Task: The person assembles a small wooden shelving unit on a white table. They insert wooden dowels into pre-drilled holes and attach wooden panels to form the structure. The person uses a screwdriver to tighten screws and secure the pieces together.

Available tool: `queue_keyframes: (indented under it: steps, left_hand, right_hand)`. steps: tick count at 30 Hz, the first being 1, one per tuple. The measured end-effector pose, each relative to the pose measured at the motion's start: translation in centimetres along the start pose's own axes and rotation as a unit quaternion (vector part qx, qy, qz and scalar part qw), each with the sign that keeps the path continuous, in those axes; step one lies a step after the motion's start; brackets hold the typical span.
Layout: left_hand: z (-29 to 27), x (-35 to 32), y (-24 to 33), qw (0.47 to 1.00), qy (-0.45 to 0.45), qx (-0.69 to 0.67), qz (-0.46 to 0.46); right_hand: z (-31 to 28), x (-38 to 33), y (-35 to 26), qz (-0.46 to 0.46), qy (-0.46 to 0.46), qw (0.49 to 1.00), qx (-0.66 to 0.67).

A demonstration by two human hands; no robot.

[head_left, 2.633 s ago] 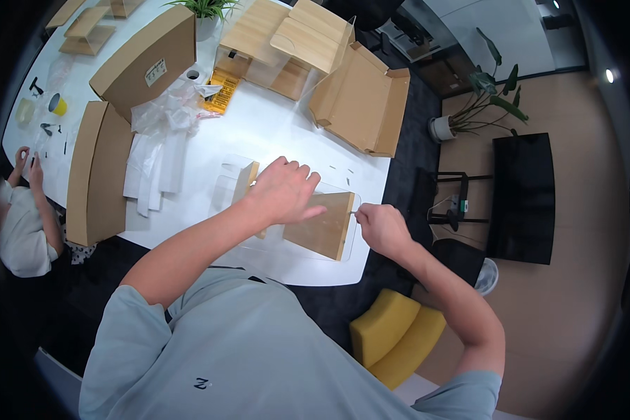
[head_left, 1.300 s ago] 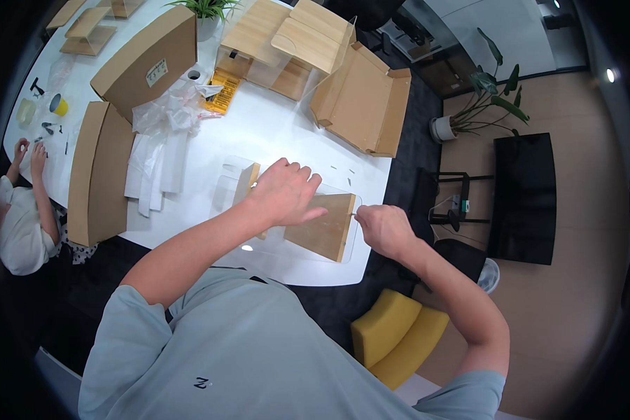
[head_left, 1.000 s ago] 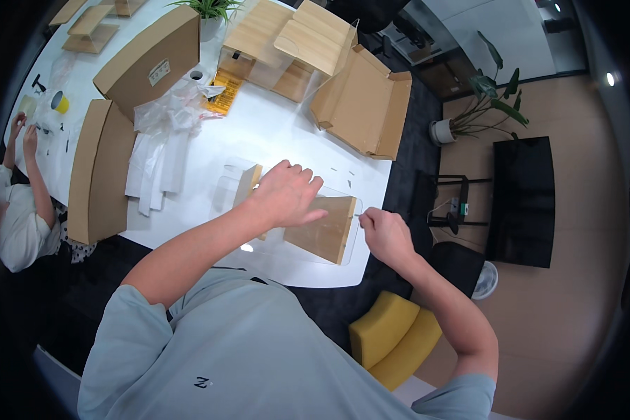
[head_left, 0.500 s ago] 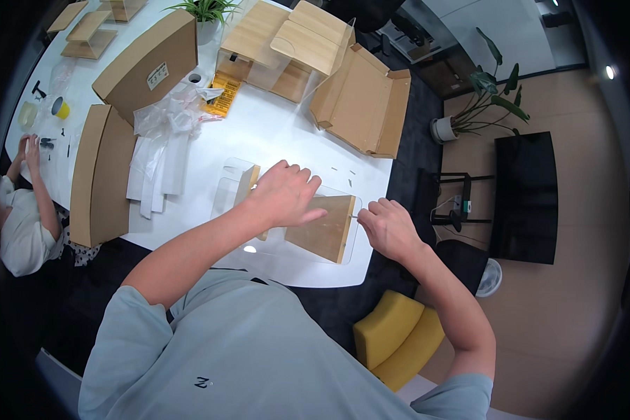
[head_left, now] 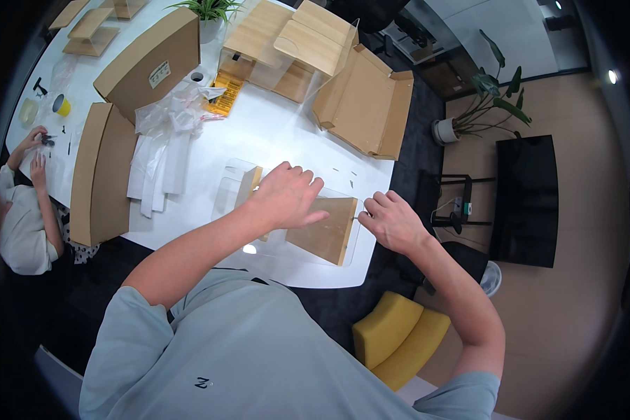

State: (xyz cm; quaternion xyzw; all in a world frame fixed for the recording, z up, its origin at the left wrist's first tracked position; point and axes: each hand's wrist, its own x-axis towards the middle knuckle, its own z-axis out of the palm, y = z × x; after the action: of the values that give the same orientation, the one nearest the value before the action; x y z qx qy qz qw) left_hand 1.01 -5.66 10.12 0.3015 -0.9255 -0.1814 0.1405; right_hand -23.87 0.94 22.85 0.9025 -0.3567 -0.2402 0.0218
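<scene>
In front of me a small stand of wooden boards and clear plastic panels lies on the white table. My left hand [head_left: 287,199] rests on top of it with the thumb stretched out, above the upright pale wooden board [head_left: 322,229]. Past that board's right edge, my right hand [head_left: 392,220] is closed in a pinch. Between its fingertips is a thin tool, mostly hidden, whose narrow shank points at the board's edge. A second wooden piece [head_left: 247,185] stands left of my left hand. The clear panel [head_left: 280,250] shows under and around the boards.
Behind are white plastic wrapping [head_left: 162,143], a yellow packet [head_left: 225,94], wooden shelf units [head_left: 259,33] and open cardboard boxes [head_left: 364,105]. Small bits [head_left: 352,184] lie beyond the stand. Another person [head_left: 24,224] works at far left. A yellow chair [head_left: 399,339] stands at right.
My right hand has shifted slightly to the right and turned a little, still pinched. My left hand stays put. The other person's hands have moved apart.
</scene>
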Motion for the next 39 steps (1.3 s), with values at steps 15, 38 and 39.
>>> queue_keyframes:
  steps: [15, 38, 39]
  left_hand:
    - [-0.3, 0.1, 0.0, 1.000, -0.024, 0.008, -0.003]
    - [0.2, -0.2, 0.0, 1.000, 0.016, -0.008, 0.000]
    - [0.3, -0.2, 0.0, 1.000, 0.020, -0.011, 0.000]
  right_hand:
    - [0.3, -0.4, 0.1, 0.010, 0.019, 0.999, 0.030]
    - [1.1, 0.6, 1.0, -0.085, 0.028, 0.996, 0.014]
    - [1.4, 0.5, 0.8, -0.056, 0.037, 0.997, 0.040]
